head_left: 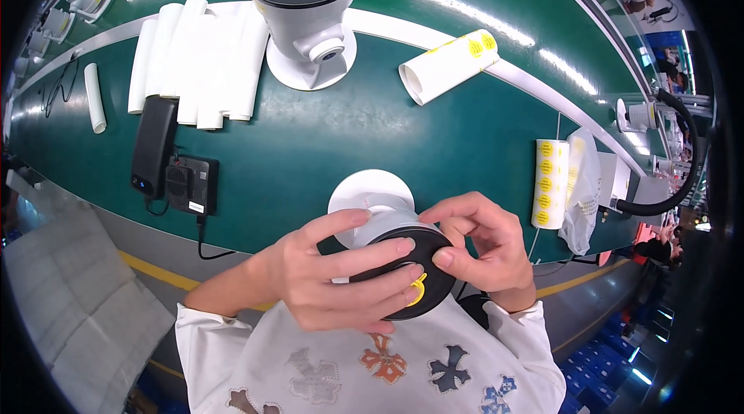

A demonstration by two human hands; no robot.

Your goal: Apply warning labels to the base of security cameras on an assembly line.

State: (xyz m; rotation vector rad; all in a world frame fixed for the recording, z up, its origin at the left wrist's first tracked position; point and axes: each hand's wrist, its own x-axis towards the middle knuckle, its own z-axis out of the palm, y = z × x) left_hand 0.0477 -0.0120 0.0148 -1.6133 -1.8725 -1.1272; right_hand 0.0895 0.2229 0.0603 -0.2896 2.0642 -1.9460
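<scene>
Close to my body, a white pedestal device [376, 216] with a round base is tilted, its black disc-shaped end [438, 290] facing me. Across that black disc lies my left hand [333, 270], its fingers curved over the face and its index finger on the white body. A small yellow piece [418, 290], perhaps a round sticker, shows at the left fingertips, partly hidden. From the other side my right hand [488, 247] grips the disc's rim, with its thumb on the black edge and curled fingers behind.
A similar white device [302, 42] stands upright at the far middle. White rolled sheets [205, 65] lie left of it, near a black power bank [153, 146] and small black box [194, 185]. Yellow sticker rolls [453, 65] [549, 181] and a plastic bag [581, 189] lie right.
</scene>
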